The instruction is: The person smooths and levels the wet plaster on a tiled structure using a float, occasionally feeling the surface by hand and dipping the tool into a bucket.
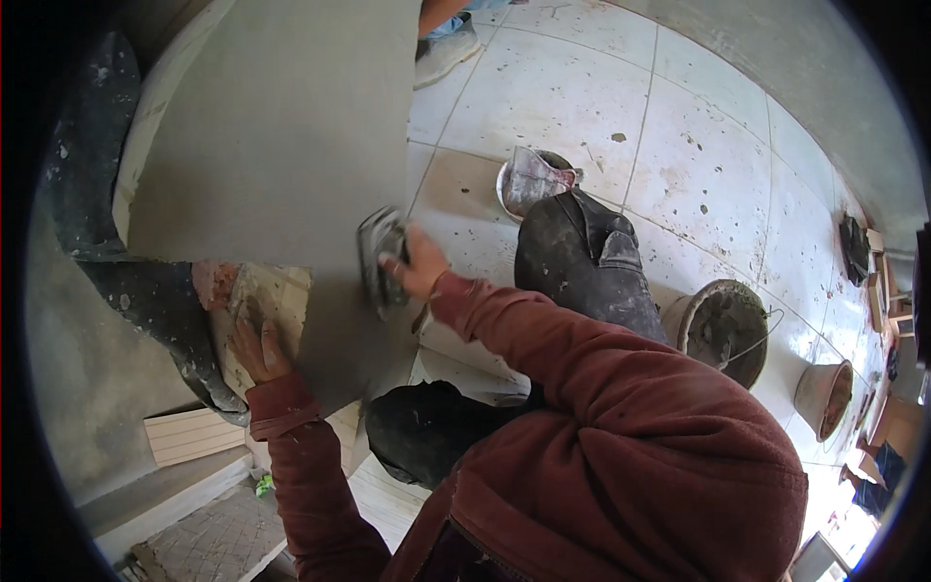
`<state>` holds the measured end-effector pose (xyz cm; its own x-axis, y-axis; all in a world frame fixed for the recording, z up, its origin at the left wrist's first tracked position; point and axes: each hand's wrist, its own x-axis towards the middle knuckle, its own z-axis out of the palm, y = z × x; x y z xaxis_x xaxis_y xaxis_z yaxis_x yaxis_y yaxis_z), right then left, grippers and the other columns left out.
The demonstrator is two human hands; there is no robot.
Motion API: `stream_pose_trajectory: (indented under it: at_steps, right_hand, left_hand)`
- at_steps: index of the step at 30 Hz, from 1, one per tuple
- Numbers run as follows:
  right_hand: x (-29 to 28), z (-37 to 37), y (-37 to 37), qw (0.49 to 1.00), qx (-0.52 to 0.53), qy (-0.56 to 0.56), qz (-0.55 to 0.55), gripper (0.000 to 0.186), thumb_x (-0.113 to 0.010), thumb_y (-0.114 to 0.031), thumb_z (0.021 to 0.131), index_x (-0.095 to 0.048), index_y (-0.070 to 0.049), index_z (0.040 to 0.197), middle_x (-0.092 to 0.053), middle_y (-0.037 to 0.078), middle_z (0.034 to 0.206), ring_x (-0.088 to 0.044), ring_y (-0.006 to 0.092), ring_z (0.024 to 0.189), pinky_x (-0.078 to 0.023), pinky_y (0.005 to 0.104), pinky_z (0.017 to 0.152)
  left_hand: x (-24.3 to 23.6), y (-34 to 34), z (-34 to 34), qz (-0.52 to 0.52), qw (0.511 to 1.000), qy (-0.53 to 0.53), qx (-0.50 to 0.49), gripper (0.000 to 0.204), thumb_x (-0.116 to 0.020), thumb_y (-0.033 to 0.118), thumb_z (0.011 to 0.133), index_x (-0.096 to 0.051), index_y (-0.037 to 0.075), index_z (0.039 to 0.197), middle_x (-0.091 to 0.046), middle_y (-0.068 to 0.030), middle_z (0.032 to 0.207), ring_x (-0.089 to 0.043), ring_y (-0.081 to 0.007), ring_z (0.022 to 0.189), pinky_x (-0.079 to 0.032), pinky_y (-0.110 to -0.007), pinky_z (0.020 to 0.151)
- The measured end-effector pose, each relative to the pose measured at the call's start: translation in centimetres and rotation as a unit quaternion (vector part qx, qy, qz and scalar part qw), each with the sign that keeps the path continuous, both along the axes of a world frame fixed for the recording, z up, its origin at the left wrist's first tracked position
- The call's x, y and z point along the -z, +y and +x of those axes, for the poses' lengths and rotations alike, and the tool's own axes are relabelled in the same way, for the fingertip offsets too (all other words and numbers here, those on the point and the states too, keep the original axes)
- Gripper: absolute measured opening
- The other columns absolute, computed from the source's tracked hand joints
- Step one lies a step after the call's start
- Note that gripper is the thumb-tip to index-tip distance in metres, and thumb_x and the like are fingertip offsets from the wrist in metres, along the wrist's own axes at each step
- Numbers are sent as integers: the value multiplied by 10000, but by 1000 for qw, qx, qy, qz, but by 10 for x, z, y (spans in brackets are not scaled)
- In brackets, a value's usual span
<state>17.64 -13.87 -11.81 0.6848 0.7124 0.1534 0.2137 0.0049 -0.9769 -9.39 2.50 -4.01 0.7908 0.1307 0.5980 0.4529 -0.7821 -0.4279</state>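
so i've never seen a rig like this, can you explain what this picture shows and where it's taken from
There is no machine here, just a person in a maroon hooded top working with bare hands. The camera is worn on their head and looks down; its fisheye lens bends straight edges near the rim.

The right hand has a grip on a dark hand tool, set against a broad, smooth grey surface. Both are blurred, so details are hard to make out. The left hand rests on a pale piece beside the grey edge.

To the right, a large bucket and a smaller bucket stand on the white tiled floor. At the top, another person's shoe shows.
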Motion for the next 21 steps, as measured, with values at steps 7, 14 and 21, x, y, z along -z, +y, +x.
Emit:
stream_pose_trajectory:
  at_steps: [7,14,21]
  right_hand:
    - [-63,6,-1,995,-18,-95,0,590,-587,-350,759,-374,33,1155,-486,242,1055,-477,393,992,-393,435,846]
    - [-77,52,15,982,53,-175,38,508,-617,-322,732,-415,18,1050,-513,234,914,-507,396,866,-424,441,731]
    - [-66,6,12,968,54,-204,137,470,-647,-277,705,-437,-8,1027,-523,210,898,-510,396,862,-418,449,725]
  left_hand:
    - [5,-2,1,-91,993,-38,-67,271,-492,198,845,-534,35,1057,-469,-237,1160,-428,-443,1056,-281,-549,931]
    - [4,7,-9,41,998,21,52,437,-484,224,834,-437,-76,1148,-463,-250,1163,-407,-447,1060,-276,-543,924]
    - [10,7,-12,-143,984,-28,-97,341,-458,208,855,-479,11,1133,-439,-239,1202,-380,-452,1104,-262,-544,941]
